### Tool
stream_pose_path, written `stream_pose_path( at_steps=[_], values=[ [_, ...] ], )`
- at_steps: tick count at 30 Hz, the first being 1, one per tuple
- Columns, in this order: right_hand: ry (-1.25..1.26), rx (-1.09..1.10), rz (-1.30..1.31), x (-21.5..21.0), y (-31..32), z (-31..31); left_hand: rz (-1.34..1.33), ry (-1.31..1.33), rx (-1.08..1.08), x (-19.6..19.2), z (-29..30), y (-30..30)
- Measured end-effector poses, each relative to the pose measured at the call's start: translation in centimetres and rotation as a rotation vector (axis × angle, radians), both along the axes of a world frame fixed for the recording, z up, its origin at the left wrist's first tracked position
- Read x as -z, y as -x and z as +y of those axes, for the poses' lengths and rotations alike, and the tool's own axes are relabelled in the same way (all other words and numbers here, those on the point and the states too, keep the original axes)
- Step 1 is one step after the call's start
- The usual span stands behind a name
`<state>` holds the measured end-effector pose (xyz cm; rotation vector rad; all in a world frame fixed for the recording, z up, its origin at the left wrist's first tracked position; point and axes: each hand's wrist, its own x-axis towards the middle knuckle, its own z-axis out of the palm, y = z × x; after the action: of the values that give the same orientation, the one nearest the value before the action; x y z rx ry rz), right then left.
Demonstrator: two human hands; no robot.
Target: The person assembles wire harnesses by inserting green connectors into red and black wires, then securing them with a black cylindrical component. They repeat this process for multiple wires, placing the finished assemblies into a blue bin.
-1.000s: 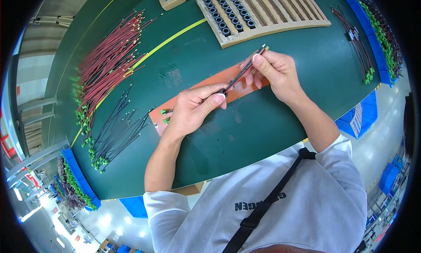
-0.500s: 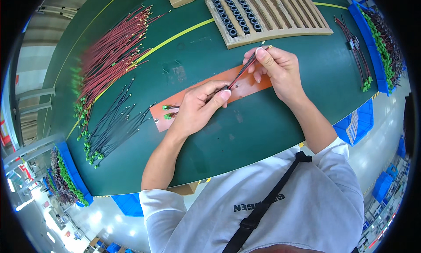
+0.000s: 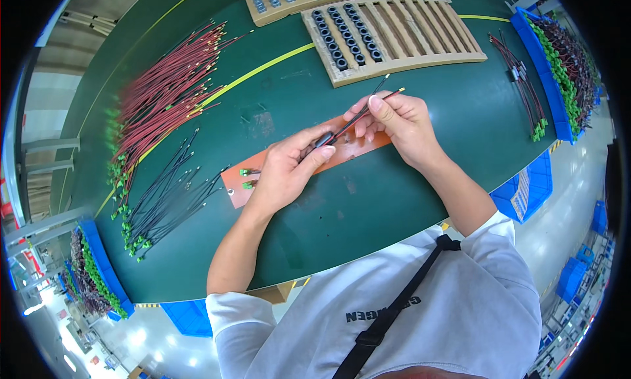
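Note:
My left hand [image 3: 287, 172] is closed around a small black ring-shaped core [image 3: 324, 140], which shows between thumb and fingers. A red wire and a black wire [image 3: 355, 119] run up from the core to my right hand [image 3: 406, 124], which pinches them near their bare ends. The two tips stand apart beyond its fingers. Under both hands lies a long orange board [image 3: 238, 194] with several mounts on it. Green connectors [image 3: 248, 178] on short leads poke out at the wrist side of my left hand; the leads' path under the palm is hidden.
A cardboard tray [image 3: 407, 65] with rows of black cores lies beyond my hands, another tray [image 3: 263, 16] behind it. Left are piles of red wires [image 3: 172, 83] and black wires [image 3: 172, 195]. At right lie a few cables [image 3: 526, 90] and a blue bin [image 3: 549, 70].
The black core shows more plainly in my left hand. The wire tips beyond my right hand have spread apart. The view has shifted slightly.

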<state>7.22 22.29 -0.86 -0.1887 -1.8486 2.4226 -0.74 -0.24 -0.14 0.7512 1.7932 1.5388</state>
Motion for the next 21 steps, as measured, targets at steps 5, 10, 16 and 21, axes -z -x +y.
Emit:
stream_pose_path(
  at_steps=[5,10,16,21],
  values=[
    [0.020,0.007,-0.050,-0.1,0.0,0.1,0.303,0.015,0.054,0.4,-0.3,-0.1],
    [-0.011,0.005,-0.049,-0.2,-0.1,0.3,0.256,0.028,0.022,0.1,0.0,-0.8],
    [-0.034,0.046,-0.029,0.0,-0.1,-0.3,0.346,0.074,0.016,0.5,-0.2,-1.2],
    [-0.084,0.049,0.022,-0.1,0.3,-0.9,0.329,0.068,-0.025,0.6,-0.5,-1.3]
  ],
)
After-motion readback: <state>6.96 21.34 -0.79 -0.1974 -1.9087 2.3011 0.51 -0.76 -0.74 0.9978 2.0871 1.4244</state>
